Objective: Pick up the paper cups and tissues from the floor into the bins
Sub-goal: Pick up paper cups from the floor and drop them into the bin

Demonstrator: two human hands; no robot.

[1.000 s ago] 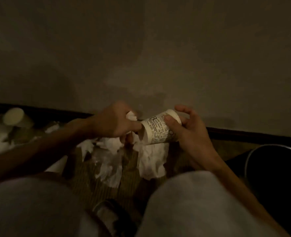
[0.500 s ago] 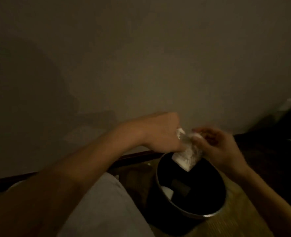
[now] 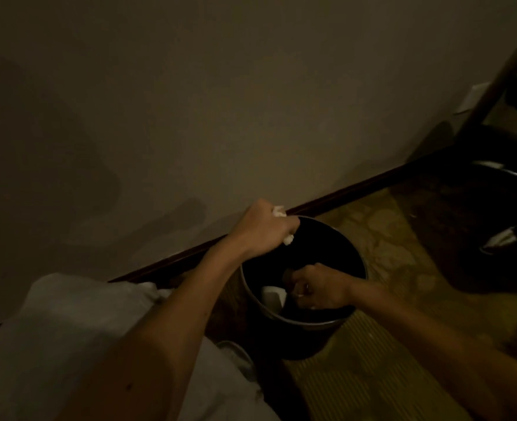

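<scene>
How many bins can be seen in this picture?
2. One bin stands by the wall, with the right hand inside it. The second bin is at the right edge, only partly visible. More may be outside the picture.

bin: dark, glossy rim (metal, it seems); tissue: soft crumpled paper; wall: matt

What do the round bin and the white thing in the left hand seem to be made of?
The bin: dark smooth wall and a paler, faintly shiny rim; perhaps metal or hard plastic, the dim light leaves it open. The white thing: soft and crumpled, poking out of the left hand; probably tissue paper.
</scene>
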